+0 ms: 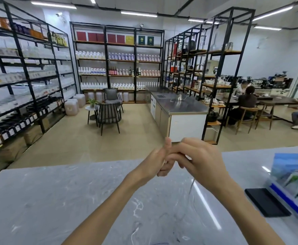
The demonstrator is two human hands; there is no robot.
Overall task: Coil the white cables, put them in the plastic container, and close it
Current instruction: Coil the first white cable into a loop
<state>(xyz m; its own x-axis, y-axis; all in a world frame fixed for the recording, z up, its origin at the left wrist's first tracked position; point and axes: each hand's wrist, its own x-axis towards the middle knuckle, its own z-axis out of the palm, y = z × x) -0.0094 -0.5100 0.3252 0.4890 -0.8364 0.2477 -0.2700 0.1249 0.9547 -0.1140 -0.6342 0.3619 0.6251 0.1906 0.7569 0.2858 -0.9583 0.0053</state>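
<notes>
Both my hands meet above the grey marble counter [56, 200]. My left hand [155, 156] is closed with the thumb up, gripping a thin white cable [191, 186]. My right hand [197, 160] is closed over the same cable beside the left fingers. A blurred length of the cable hangs down from under my right hand toward the counter. The part of the cable inside my hands is hidden. The clear plastic container [293, 195] with a blue edge stands at the right, with coloured packets inside and its blue lid raised.
A flat black object [266, 202] lies on the counter just left of the container. Beyond the counter are shelves of bottles, chairs, a steel-topped island and seated people at the far right.
</notes>
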